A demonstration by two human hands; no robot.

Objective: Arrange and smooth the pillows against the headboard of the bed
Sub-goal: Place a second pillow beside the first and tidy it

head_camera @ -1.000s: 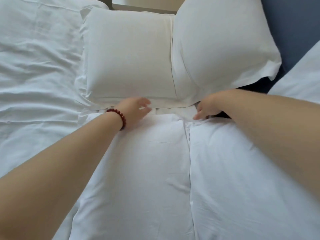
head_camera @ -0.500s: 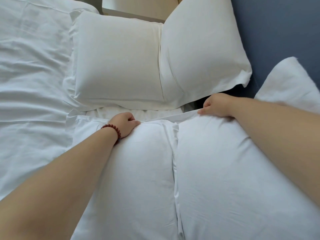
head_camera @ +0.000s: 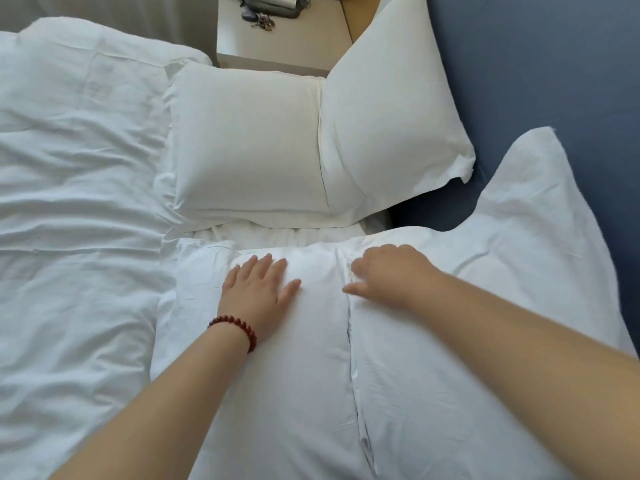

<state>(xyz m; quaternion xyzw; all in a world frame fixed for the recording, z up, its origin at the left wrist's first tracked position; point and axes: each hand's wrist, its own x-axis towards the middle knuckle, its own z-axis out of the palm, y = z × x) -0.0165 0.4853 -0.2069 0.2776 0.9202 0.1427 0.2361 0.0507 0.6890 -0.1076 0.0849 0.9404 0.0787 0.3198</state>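
Observation:
Two pairs of white pillows lie on the bed beside the blue headboard [head_camera: 540, 74]. In the far pair, a flat pillow [head_camera: 246, 147] lies on the bed and a second pillow [head_camera: 391, 109] leans on the headboard. In the near pair, a flat pillow [head_camera: 287, 375] lies below me and a leaning pillow [head_camera: 485, 282] rests against the headboard. My left hand [head_camera: 258, 289], with a red bead bracelet on the wrist, lies flat and open on the near flat pillow. My right hand [head_camera: 388, 275] rests with loosely bent fingers on the seam between the two near pillows, holding nothing.
A crumpled white duvet [head_camera: 76, 202] covers the bed on the left. A pale bedside table [head_camera: 277, 39] with keys and a dark object stands beyond the far pillows. Wrinkled sheet [head_camera: 277, 233] shows between the two pillow pairs.
Both hands let go of the near pillows' far edge and came down onto their tops. The left hand opened flat. The view pulled back, showing the bedside table.

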